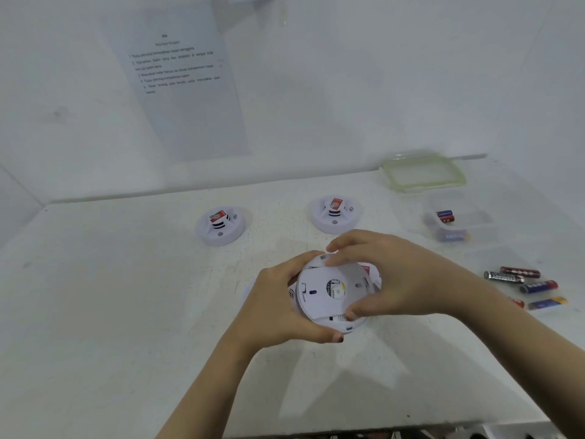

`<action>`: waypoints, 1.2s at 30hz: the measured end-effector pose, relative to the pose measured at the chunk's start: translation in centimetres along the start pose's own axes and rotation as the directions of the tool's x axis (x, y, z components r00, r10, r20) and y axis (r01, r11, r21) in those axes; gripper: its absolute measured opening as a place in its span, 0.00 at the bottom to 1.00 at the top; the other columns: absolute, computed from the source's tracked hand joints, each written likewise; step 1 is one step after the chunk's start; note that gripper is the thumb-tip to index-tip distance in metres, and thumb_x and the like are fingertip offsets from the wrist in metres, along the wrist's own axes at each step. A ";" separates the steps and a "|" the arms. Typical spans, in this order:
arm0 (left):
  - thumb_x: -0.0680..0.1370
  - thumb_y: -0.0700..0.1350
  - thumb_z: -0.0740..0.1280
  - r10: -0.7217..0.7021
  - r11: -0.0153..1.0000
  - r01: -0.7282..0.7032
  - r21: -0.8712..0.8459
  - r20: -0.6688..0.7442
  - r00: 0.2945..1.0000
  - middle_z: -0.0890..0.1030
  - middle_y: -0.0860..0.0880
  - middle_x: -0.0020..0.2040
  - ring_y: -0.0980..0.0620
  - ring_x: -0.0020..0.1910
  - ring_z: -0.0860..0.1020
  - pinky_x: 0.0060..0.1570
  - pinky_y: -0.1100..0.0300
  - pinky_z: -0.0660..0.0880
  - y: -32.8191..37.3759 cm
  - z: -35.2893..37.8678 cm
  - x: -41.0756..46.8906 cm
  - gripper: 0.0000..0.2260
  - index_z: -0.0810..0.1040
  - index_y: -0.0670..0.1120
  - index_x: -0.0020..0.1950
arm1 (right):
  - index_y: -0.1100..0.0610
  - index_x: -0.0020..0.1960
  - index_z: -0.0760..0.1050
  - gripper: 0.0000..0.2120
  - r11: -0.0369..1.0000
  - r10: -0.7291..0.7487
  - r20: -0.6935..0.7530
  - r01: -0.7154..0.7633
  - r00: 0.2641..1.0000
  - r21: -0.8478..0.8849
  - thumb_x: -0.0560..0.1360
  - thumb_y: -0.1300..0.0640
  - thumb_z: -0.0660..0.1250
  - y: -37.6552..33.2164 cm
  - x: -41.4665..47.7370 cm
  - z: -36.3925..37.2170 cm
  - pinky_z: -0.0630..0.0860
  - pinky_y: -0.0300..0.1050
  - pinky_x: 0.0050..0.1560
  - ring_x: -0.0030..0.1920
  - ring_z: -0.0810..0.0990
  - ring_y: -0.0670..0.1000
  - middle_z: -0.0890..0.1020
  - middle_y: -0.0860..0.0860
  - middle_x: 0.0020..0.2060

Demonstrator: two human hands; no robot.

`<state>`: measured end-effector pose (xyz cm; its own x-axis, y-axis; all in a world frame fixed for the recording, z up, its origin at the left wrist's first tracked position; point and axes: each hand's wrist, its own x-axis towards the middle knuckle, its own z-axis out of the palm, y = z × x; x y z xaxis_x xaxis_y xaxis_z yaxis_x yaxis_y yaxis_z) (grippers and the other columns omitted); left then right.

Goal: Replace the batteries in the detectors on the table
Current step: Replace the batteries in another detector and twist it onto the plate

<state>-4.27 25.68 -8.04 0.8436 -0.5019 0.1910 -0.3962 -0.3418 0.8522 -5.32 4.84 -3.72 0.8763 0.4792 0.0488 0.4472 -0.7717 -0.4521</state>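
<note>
Both hands grip one round white plastic detector (332, 293) above the middle of the white table (126, 312): left hand (278, 308) fingers curl around its left rim, right hand (395, 280) fingers pinch its right edge. Two similar detectors (220, 225) stand behind, loose batteries (519, 280) lie at the right; the near left side is open

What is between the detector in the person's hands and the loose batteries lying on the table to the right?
Nothing visible. Both hands, left hand and right hand, hold the detector, back side up. The loose batteries lie on the bare table beyond the right wrist; only that forearm crosses the stretch.
</note>
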 end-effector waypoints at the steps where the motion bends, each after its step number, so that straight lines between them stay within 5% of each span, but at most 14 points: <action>1: 0.54 0.49 0.82 -0.002 1.000 0.002 0.008 0.012 1.000 0.82 0.59 0.51 0.57 0.52 0.81 0.48 0.67 0.76 -0.1 0.0 0.0 0.37 0.74 0.59 0.61 | 0.45 0.63 0.73 0.30 0.999 -0.020 -0.011 0.019 1.000 -0.036 0.63 0.44 0.75 -0.2 -0.1 0.2 0.70 0.37 0.58 0.58 0.70 0.38 0.70 0.37 0.60; 6: 0.54 0.50 0.82 0.010 1.000 -0.010 0.008 0.015 1.000 0.82 0.56 0.52 0.55 0.52 0.81 0.50 0.60 0.79 -0.9 0.5 -0.2 0.38 0.74 0.58 0.62 | 0.51 0.58 0.74 0.27 0.978 -0.093 -0.060 0.080 0.994 -0.192 0.62 0.42 0.69 -0.6 -0.3 1.0 0.73 0.40 0.47 0.47 0.76 0.45 0.76 0.42 0.52; 9: 0.56 0.49 0.83 0.034 0.999 -0.034 0.029 -0.015 0.999 0.82 0.55 0.52 0.52 0.52 0.81 0.49 0.57 0.80 -1.3 0.5 -0.2 0.37 0.74 0.57 0.63 | 0.52 0.59 0.74 0.30 0.996 -0.088 -0.152 0.082 0.984 -0.043 0.61 0.40 0.65 0.2 -0.8 1.2 0.74 0.36 0.48 0.52 0.75 0.42 0.75 0.41 0.55; 13: 0.55 0.47 0.84 0.039 0.999 -0.034 0.039 -0.126 0.991 0.80 0.60 0.54 0.59 0.52 0.81 0.46 0.67 0.78 -2.1 0.0 -0.4 0.39 0.72 0.57 0.63 | 0.51 0.58 0.73 0.26 0.994 -0.082 -0.275 0.098 0.958 0.045 0.62 0.45 0.69 1.4 -2.0 2.3 0.71 0.38 0.55 0.59 0.72 0.42 0.73 0.41 0.57; 19: 0.55 0.48 0.82 0.015 1.000 -0.007 0.028 -0.312 0.950 0.77 0.72 0.52 0.69 0.52 0.77 0.45 0.76 0.73 -2.9 -0.9 -0.7 0.37 0.70 0.62 0.59 | 0.49 0.58 0.75 0.27 0.997 -0.005 -0.264 -0.014 0.964 -0.070 0.61 0.42 0.71 3.0 -5.7 6.3 0.58 0.41 0.67 0.73 0.57 0.47 0.61 0.51 0.73; 26: 0.54 0.51 0.81 0.014 1.000 -0.015 -0.003 -0.289 0.957 0.78 0.70 0.54 0.67 0.54 0.77 0.45 0.73 0.76 -3.1 -0.2 -0.6 0.38 0.70 0.63 0.60 | 0.43 0.59 0.76 0.25 0.987 0.059 -0.158 -0.081 0.986 -0.139 0.66 0.35 0.65 4.6 -8.0 9.2 0.48 0.48 0.72 0.76 0.42 0.46 0.51 0.49 0.76; 28: 0.54 0.54 0.79 0.022 1.000 -0.025 -0.009 -0.274 0.961 0.77 0.69 0.56 0.65 0.56 0.77 0.45 0.71 0.77 -2.9 0.2 -0.5 0.38 0.69 0.62 0.62 | 0.41 0.62 0.74 0.25 0.992 0.065 -0.170 -0.081 0.983 -0.093 0.68 0.33 0.63 4.5 -7.7 8.7 0.47 0.42 0.72 0.75 0.45 0.43 0.53 0.46 0.76; 31: 0.55 0.54 0.79 0.043 0.999 -0.047 -0.007 -0.242 0.969 0.77 0.68 0.57 0.64 0.58 0.77 0.48 0.70 0.76 -2.2 1.0 -0.2 0.39 0.69 0.59 0.64 | 0.42 0.63 0.71 0.22 0.980 0.129 -0.317 -0.073 0.940 0.183 0.71 0.37 0.63 3.4 -6.6 7.6 0.62 0.37 0.68 0.70 0.62 0.38 0.66 0.37 0.69; 36: 0.56 0.44 0.84 0.070 0.998 -0.070 0.006 -0.160 0.985 0.79 0.63 0.56 0.59 0.56 0.78 0.48 0.69 0.77 -0.8 2.7 0.9 0.41 0.70 0.56 0.64 | 0.38 0.67 0.63 0.22 0.850 0.180 -0.350 0.034 0.920 0.526 0.75 0.48 0.64 2.2 -4.4 5.5 0.75 0.36 0.54 0.57 0.78 0.42 0.74 0.34 0.60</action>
<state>-4.15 23.35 -9.88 0.8611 -0.3907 0.3255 -0.4562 -0.3108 0.8339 -9.14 3.34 -9.84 0.9488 0.1558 0.2749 0.3155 -0.4196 -0.8511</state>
